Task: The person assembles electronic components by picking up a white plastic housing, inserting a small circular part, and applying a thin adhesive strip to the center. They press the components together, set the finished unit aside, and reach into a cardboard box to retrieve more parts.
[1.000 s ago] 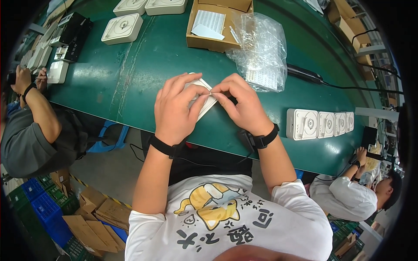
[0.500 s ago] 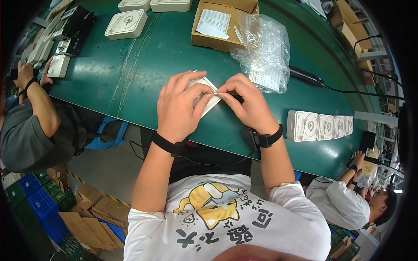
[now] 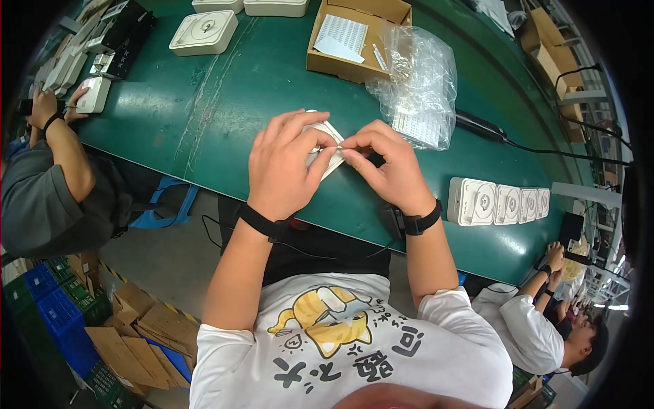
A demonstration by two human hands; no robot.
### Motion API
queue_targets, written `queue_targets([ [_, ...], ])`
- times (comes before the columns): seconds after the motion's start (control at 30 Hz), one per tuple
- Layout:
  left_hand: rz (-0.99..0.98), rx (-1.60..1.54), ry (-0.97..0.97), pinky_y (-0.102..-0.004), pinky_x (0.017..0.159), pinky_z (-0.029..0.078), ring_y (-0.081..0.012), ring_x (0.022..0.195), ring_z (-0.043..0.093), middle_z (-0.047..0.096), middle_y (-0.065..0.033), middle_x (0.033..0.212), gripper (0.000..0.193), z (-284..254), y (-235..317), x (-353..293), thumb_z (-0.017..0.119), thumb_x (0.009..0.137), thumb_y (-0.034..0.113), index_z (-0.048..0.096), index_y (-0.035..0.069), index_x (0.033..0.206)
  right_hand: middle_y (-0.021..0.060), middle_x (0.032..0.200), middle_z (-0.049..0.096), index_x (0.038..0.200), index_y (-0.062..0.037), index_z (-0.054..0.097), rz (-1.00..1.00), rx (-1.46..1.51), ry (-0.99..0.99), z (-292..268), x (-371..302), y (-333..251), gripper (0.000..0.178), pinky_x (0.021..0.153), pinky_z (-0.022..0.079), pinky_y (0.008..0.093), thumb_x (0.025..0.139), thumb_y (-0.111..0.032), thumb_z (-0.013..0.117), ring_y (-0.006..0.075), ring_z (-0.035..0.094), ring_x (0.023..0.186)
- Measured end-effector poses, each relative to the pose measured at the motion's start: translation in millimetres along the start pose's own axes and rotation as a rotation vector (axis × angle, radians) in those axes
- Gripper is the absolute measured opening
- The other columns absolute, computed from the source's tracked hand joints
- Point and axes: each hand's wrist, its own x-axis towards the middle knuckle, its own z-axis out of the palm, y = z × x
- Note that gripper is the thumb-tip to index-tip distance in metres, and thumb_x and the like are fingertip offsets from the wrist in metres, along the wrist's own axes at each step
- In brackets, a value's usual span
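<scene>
While a white device [image 3: 333, 164] sits beneath, both hands [image 3: 285, 162] pinch a tiny piece [image 3: 338, 147]

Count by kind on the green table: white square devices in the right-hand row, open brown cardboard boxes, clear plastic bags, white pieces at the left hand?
White square devices in the row: 4
Open brown cardboard box: 1
Clear plastic bag: 1
White piece, partly covered by left hand: 1
Total: 7

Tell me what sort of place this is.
Most likely a factory assembly area: a long green workbench, a row of four matching white devices standing on it, and a co-worker in a dark grey top at the same bench.
</scene>
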Motion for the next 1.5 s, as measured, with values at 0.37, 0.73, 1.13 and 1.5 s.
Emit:
queue_targets([
  [0.37, 0.004, -0.03, 0.005, -0.0498, 0.106, 0.059, -0.0371, 0.139, 0.075, 0.084, -0.0027, 0.144, 0.011, 1, 1, 1, 0.09, 0.097, 0.018, 0.08, 0.013, 0.1, 0.0048, 0.1, 0.078, 0.111, -0.0054, 0.089, 0.015, -0.106, 0.01, -6, 1, 0, 0.014, 0.067, 0.054, 0.0292, 0.098, -0.008, 0.096, 0.0137, 0.068, 0.078],
  [0.73, 0.072, -0.106, -0.045, -0.0512, 0.105, 0.059, -0.0369, 0.138, 0.076, 0.087, 0.0008, 0.135, 0.01, -2, 0, 4, 0.086, 0.099, 0.014, 0.078, 0.013, 0.103, 0.0044, 0.102, 0.077, 0.11, -0.0064, 0.09, -0.011, -0.011, 0.0, -5, -1, 12, 0.013, 0.068, 0.053, 0.0287, 0.099, -0.007, 0.096, 0.0127, 0.068, 0.08],
  [1.13, 0.076, -0.194, -0.08, -0.0514, 0.106, 0.059, -0.0371, 0.139, 0.077, 0.088, 0.0015, 0.124, 0.007, -3, -6, 7, 0.084, 0.101, 0.012, 0.08, 0.013, 0.107, 0.0036, 0.101, 0.077, 0.111, -0.0054, 0.092, 0.028, 0.107, -0.033, -3, 3, 15, 0.014, 0.069, 0.052, 0.028, 0.098, -0.005, 0.097, 0.011, 0.067, 0.08],
  [1.5, 0.087, -0.212, -0.142, -0.0507, 0.106, 0.058, -0.035, 0.142, 0.077, 0.088, 0.0028, 0.121, 0.008, -4, -9, 4, 0.085, 0.101, 0.012, 0.081, 0.014, 0.107, 0.0033, 0.099, 0.077, 0.108, -0.0068, 0.093, 0.056, 0.18, -0.088, -8, 1, 15, 0.011, 0.07, 0.053, 0.0295, 0.099, -0.01, 0.097, 0.0127, 0.069, 0.081],
])
